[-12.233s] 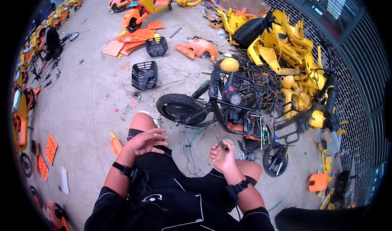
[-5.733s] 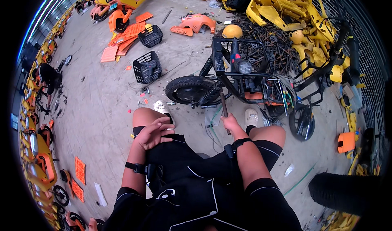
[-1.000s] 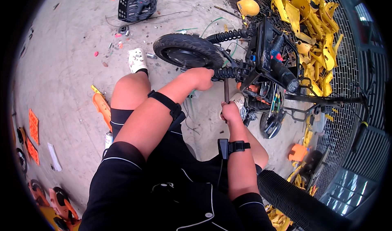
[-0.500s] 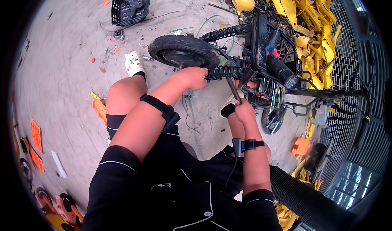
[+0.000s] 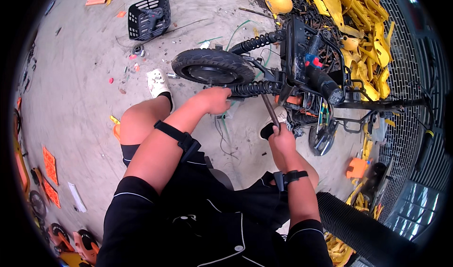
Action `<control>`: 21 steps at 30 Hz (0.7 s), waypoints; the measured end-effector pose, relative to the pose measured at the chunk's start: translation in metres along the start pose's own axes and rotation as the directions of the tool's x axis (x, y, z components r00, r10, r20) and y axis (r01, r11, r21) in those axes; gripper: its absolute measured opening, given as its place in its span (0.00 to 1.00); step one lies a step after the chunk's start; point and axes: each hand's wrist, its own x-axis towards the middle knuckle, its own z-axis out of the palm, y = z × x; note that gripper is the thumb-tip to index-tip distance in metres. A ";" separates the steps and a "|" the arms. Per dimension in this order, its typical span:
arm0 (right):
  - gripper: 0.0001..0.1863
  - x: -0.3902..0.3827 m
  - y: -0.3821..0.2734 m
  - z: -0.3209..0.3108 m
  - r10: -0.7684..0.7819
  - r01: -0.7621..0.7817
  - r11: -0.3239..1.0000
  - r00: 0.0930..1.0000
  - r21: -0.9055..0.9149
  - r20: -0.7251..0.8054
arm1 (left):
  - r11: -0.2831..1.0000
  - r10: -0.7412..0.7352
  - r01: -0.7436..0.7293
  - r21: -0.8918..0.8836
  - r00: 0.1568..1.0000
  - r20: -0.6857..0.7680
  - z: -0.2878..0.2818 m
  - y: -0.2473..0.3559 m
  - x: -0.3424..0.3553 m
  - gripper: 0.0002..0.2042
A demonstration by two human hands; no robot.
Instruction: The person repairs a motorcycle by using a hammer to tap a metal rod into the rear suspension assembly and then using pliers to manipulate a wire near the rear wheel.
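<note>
A small vehicle's frame, like a scooter's, lies in front of me with a black-tyred wheel (image 5: 212, 67) at its left end. Two spring shock absorbers flank the wheel; the nearer shock absorber (image 5: 255, 88) runs from the frame toward my left hand. My left hand (image 5: 217, 101) is closed at that shock's wheel end, and what its fingers hold is hidden. In my right hand (image 5: 284, 139) is a dark metal bar (image 5: 270, 109), gripped at its lower end. Its upper end reaches under the shock, beside the frame. A black cordless power tool (image 5: 325, 83) rests on the frame.
A black basket (image 5: 149, 16) holding another power tool stands at the far left. Yellow plastic panels (image 5: 373, 45) are heaped by the brick wall at right. An orange container (image 5: 357, 168) sits lower right. Small debris dots the concrete floor, and a thin cable lies near my knees.
My left hand has slid left and slightly down along the shock absorber toward its wheel end. My right hand has lowered slightly, still gripping the bar. The view has shifted a little.
</note>
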 end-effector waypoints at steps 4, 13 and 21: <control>0.18 -0.011 -0.021 -0.004 0.114 -0.116 0.991 0.993 -0.066 -0.025 | 1.000 0.007 -0.006 -0.006 1.000 0.008 -0.001 0.008 0.005 0.20; 0.19 -0.022 -0.048 0.005 0.233 -0.232 0.972 0.972 -0.046 0.015 | 0.999 0.046 -0.046 0.011 0.998 -0.043 0.002 0.011 0.014 0.20; 0.19 -0.030 -0.079 0.009 0.254 -0.256 0.965 0.967 -0.054 -0.032 | 1.000 0.014 -0.014 0.001 1.000 0.007 -0.005 0.012 0.009 0.20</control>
